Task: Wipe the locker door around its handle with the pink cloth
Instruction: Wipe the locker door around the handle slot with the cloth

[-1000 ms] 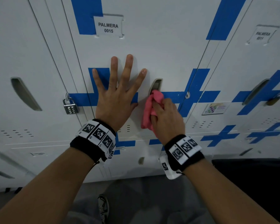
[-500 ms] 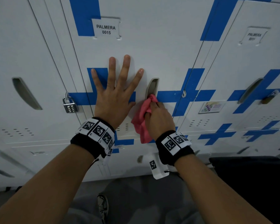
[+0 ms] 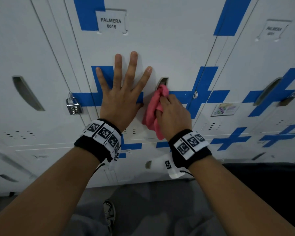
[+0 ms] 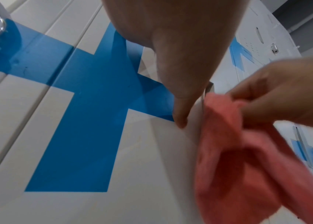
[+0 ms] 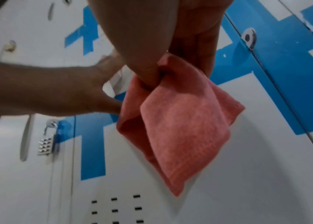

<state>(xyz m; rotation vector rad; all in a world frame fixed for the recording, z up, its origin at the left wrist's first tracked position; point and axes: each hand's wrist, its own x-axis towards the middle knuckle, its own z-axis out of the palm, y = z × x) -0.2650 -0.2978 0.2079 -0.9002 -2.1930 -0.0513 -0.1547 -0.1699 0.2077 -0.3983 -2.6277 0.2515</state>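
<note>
The left hand (image 3: pixel 121 101) lies flat against the white metal locker door (image 3: pixel 169 53), its fingers straight and spread, the palm over a blue painted cross (image 3: pixel 85 99) on the door. In the left wrist view its thumb tip touches the door just beside the cloth.

The right hand (image 3: pixel 173 114) grips the bunched pink terry cloth (image 3: pixel 154 109), its thumb and fingers curled round the cloth's upper part. The top of the cloth is pressed against the lower end of the door's recessed slot handle (image 3: pixel 163 81), covering that end, while the upper part of the slot shows above it. The rest of the cloth hangs loose below the right hand, down along the door; in the right wrist view (image 5: pixel 178 128) it hangs in a folded point. The two hands are near each other, with the cloth between them.

Above the hands a grey label plate reading PALMERA 0015 (image 3: pixel 111 23) sits on the door. To the left, a silver push-button padlock (image 3: pixel 73 107) hangs from a hasp at the door's edge. Both wrists wear black bands with square black-and-white markers (image 3: pixel 102 133). Rows of small vent slots (image 5: pixel 115 210) are cut into the door below the cloth.
</note>
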